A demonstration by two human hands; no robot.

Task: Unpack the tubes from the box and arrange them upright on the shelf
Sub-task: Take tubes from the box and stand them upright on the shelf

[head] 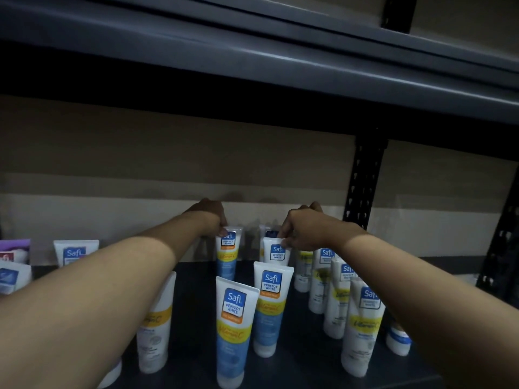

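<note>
Now, left hand (209, 217) pinching top of blue tube (227, 255) mid-frame, right hand (302, 228) pinching white tube (276, 253) just right of it, both upright on shelf (193, 304)

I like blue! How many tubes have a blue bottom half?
3: the back tube pinched by the left hand, the middle tube, the front tube. The right hand pinches a fourth tube, its bottom hidden.

Safi tubes (234, 327), white or blue-bodied, are set upright, caps down, on the dark shelf (193, 299). The rear blue tube (227, 256) is pinched at its crimp by the left hand (212, 217), the adjacent tube (277, 254) by the right hand (303, 231).
</note>
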